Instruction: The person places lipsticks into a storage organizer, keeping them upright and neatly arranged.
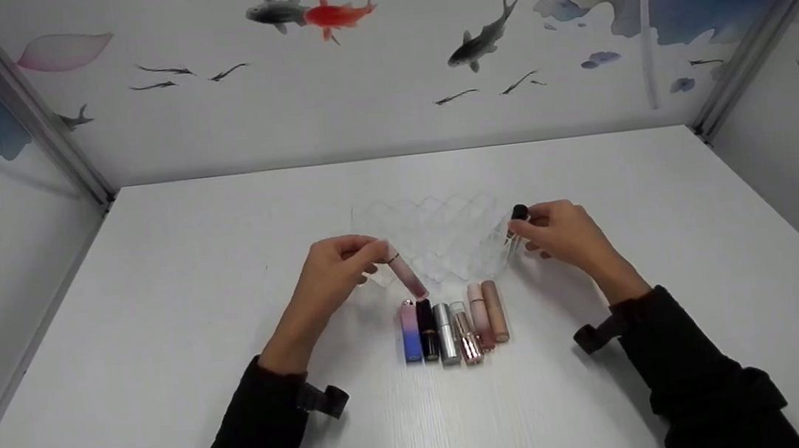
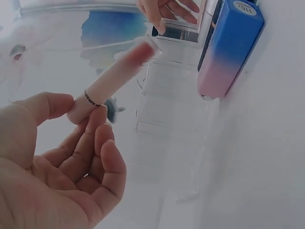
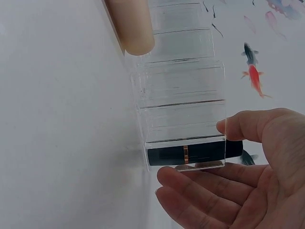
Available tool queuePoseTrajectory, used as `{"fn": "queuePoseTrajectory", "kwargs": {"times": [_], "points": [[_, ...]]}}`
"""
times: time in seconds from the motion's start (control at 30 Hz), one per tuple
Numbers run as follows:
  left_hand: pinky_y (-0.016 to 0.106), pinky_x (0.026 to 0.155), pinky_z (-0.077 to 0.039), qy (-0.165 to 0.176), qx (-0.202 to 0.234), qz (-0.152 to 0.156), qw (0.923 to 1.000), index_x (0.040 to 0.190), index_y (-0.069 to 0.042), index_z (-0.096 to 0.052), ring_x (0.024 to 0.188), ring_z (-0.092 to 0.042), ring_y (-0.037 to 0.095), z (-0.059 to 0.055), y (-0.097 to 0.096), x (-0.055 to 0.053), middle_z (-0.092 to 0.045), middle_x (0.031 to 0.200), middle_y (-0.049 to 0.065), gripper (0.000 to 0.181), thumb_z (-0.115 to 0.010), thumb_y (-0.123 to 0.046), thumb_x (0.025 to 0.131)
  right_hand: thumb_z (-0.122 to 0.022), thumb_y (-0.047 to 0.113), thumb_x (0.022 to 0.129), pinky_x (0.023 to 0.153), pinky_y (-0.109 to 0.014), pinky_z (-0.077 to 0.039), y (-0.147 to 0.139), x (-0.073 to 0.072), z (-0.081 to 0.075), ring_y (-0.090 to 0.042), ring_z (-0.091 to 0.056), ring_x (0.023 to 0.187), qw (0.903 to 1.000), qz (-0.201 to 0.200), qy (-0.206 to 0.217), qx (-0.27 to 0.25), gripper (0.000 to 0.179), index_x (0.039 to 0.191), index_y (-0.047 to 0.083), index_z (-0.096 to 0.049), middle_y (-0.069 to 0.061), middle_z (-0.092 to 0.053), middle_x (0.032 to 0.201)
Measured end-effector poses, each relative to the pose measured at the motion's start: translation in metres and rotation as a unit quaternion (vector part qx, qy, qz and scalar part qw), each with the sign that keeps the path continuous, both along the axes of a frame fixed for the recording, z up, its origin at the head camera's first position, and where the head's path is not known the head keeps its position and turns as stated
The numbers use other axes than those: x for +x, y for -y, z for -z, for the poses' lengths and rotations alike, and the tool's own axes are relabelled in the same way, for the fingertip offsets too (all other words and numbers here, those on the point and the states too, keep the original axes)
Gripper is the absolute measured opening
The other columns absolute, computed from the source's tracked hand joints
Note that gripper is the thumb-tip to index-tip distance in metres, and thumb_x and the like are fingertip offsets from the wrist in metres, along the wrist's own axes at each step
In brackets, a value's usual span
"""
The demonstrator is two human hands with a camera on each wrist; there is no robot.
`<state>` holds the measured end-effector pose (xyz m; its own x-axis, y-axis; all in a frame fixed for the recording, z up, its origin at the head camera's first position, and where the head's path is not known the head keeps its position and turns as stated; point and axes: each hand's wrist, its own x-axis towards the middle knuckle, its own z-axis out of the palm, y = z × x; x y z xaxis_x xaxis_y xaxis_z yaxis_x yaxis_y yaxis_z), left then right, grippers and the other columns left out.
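My left hand (image 1: 337, 267) pinches a pink lip gloss tube (image 2: 112, 81) near its cap end, between thumb and fingers. The tube slants over the front edge of a clear lipstick organizer (image 1: 430, 228). At the organizer's right end is my right hand (image 1: 556, 233), thumb on one side of the end slot and fingers along the outer wall. In that slot sits a black lipstick (image 3: 200, 152) with a gold band, one end sticking out past the rim. The organizer's other slots in the right wrist view hold nothing.
In front of the organizer lies a row of lip products: a pink-and-blue box (image 1: 411, 332), a black lipstick (image 1: 427, 331), a silver tube (image 1: 446, 334), a rose-gold lipstick (image 1: 468, 335), a pink tube (image 1: 479, 312) and a tan tube (image 1: 495, 310). Printed panels enclose the white table (image 1: 193, 312).
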<state>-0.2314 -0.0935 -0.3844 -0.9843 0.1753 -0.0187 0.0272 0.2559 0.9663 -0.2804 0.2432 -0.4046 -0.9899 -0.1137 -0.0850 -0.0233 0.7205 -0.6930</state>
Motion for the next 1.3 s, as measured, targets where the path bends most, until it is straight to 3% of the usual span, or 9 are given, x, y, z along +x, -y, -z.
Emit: {"fn": "queuePoseTrajectory", "kwargs": {"times": [0.17, 0.3, 0.47, 0.63, 0.8, 0.9, 1.13, 1.3], "points": [[0.046, 0.086, -0.05, -0.008, 0.045, -0.023, 0.9987, 0.097, -0.016, -0.072, 0.091, -0.063, 0.023, 0.002, -0.006, 0.001, -0.071, 0.095, 0.001, 0.022, -0.067, -0.034, 0.085, -0.058, 0.046, 0.09, 0.07, -0.033, -0.057, -0.001, 0.0, 0.0, -0.027, -0.07, 0.091, 1.0, -0.002, 0.001, -0.003, 0.053, 0.122, 0.004, -0.059, -0.016, -0.067, 0.115], [0.04, 0.08, -0.053, -0.03, 0.058, -0.054, 0.9964, 0.099, -0.014, -0.072, 0.085, -0.064, 0.021, 0.007, -0.012, -0.001, -0.072, 0.091, 0.003, 0.026, -0.069, -0.036, 0.084, -0.058, 0.047, 0.09, 0.071, -0.034, -0.057, -0.001, 0.0, 0.0, -0.028, -0.07, 0.092, 1.0, -0.003, 0.006, -0.006, 0.055, 0.124, 0.003, -0.058, -0.017, -0.066, 0.117], [0.033, 0.075, -0.053, -0.035, 0.083, -0.068, 0.9936, 0.1, -0.015, -0.072, 0.087, -0.064, 0.023, 0.012, -0.016, -0.001, -0.072, 0.093, 0.003, 0.028, -0.068, -0.038, 0.085, -0.058, 0.046, 0.089, 0.074, -0.038, -0.057, -0.001, 0.0, 0.0, -0.028, -0.069, 0.092, 0.9999, 0.0, 0.008, -0.009, 0.056, 0.124, 0.003, -0.058, -0.017, -0.066, 0.117], [0.032, 0.074, -0.053, -0.032, 0.083, -0.076, 0.9932, 0.101, -0.016, -0.072, 0.092, -0.063, 0.029, 0.013, -0.016, -0.001, -0.073, 0.095, 0.004, 0.028, -0.067, -0.04, 0.086, -0.057, 0.047, 0.09, 0.071, -0.035, -0.056, -0.001, 0.0, 0.001, -0.027, -0.07, 0.09, 1.0, -0.001, 0.0, 0.002, 0.057, 0.125, 0.002, -0.057, -0.017, -0.066, 0.117], [0.029, 0.072, -0.053, -0.035, 0.076, -0.087, 0.9926, 0.101, -0.017, -0.072, 0.091, -0.064, 0.028, 0.013, -0.015, -0.001, -0.073, 0.094, 0.001, 0.028, -0.067, -0.04, 0.086, -0.056, 0.049, 0.09, 0.065, -0.027, -0.053, -0.002, -0.001, 0.0, -0.025, -0.069, 0.088, 0.9997, -0.006, -0.004, 0.022, 0.057, 0.124, 0.004, -0.058, -0.017, -0.066, 0.117], [0.031, 0.073, -0.053, -0.033, 0.081, -0.086, 0.9925, 0.101, -0.018, -0.072, 0.09, -0.064, 0.026, 0.012, -0.014, -0.001, -0.073, 0.093, 0.0, 0.028, -0.068, -0.04, 0.085, -0.054, 0.052, 0.09, 0.064, -0.028, -0.051, -0.002, 0.0, -0.001, -0.026, -0.068, 0.084, 0.9989, -0.012, -0.009, 0.045, 0.057, 0.123, 0.006, -0.059, -0.017, -0.064, 0.119], [0.045, 0.08, -0.053, -0.04, 0.085, -0.089, 0.9915, 0.098, -0.019, -0.073, 0.092, -0.064, 0.031, 0.012, -0.013, -0.002, -0.073, 0.093, 0.001, 0.025, -0.067, -0.04, 0.085, -0.051, 0.05, 0.093, 0.089, -0.047, -0.049, -0.003, 0.003, -0.011, -0.033, -0.059, 0.113, 0.9965, -0.023, -0.053, 0.06, 0.062, 0.139, 0.009, -0.045, -0.016, -0.056, 0.132], [0.042, 0.078, -0.053, -0.04, 0.087, -0.092, 0.9912, 0.098, -0.018, -0.073, 0.088, -0.064, 0.027, 0.012, -0.013, -0.003, -0.073, 0.092, 0.001, 0.025, -0.067, -0.04, 0.086, -0.055, 0.035, 0.095, 0.095, -0.052, -0.045, 0.001, 0.009, -0.018, -0.036, -0.053, 0.121, 0.9909, -0.022, -0.131, 0.017, 0.057, 0.143, 0.011, -0.038, -0.016, -0.052, 0.135]]}}
